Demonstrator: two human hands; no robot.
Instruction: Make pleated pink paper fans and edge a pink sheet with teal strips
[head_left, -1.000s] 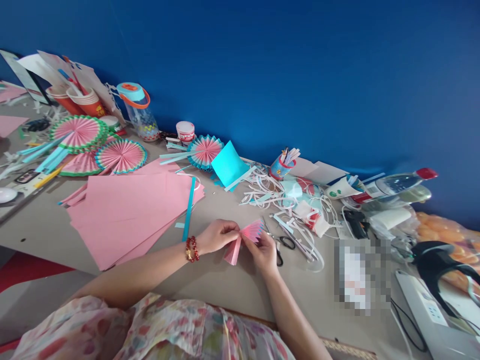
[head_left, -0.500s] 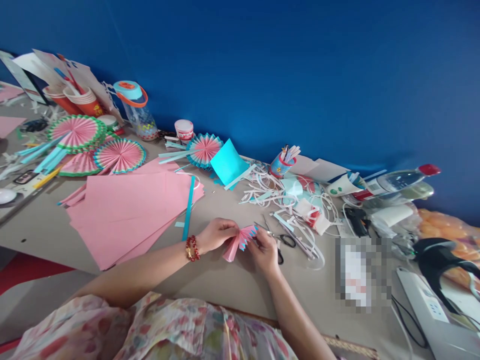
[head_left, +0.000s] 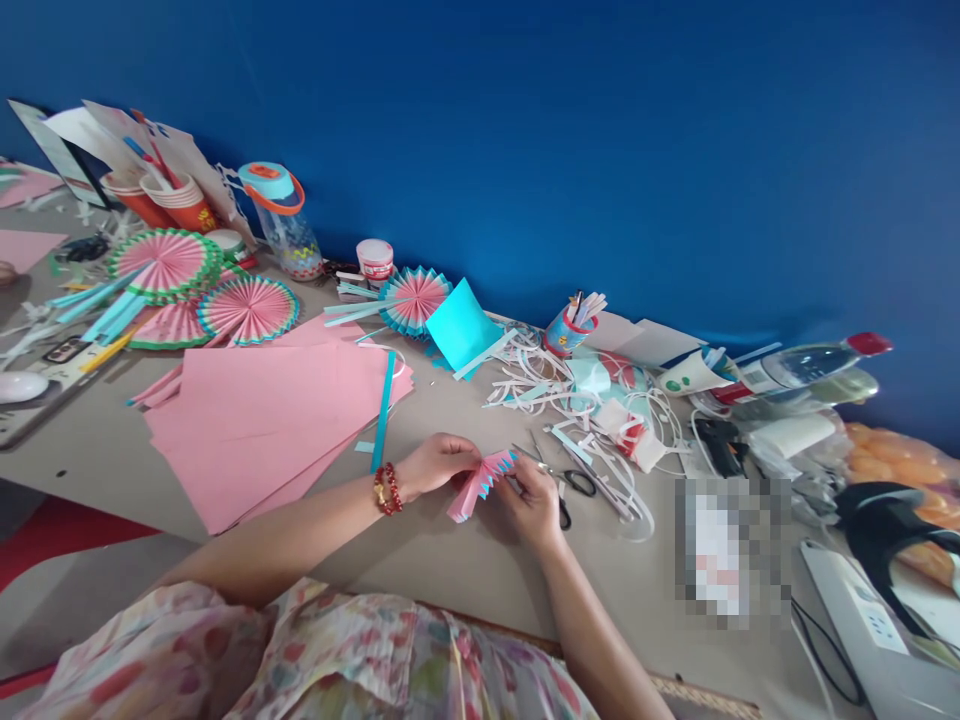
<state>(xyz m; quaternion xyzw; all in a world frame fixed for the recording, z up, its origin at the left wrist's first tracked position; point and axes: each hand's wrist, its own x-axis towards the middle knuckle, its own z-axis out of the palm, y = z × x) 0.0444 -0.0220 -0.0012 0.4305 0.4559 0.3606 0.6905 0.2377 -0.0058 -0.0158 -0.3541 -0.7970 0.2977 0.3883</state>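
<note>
A pleated pink paper fan point(head_left: 480, 484) with zigzag blue edging is held between my two hands above the grey table. My left hand point(head_left: 442, 462), with red beads at its wrist, pinches the fan's upper left part. On the other side my right hand point(head_left: 534, 498) has its fingers closed on the blue-tipped edge; some fingertips are hidden behind the paper. Scissors point(head_left: 574, 480) with black handles lie just right of my right hand. A stack of pink paper point(head_left: 262, 420) lies left of my hands, with a blue strip point(head_left: 383, 410) along its right side.
Finished paper rosettes point(head_left: 250, 310) lie at the back left. A square of blue paper point(head_left: 463, 328) and tangled white strips point(head_left: 525, 370) lie beyond my hands. At right are a bottle point(head_left: 814, 362), a glue gun point(head_left: 718, 446) and a power strip point(head_left: 862, 600).
The view has shifted slightly, so the table items appear a little further right. The fan's lower left end looks slightly more spread; both hands keep their hold.
</note>
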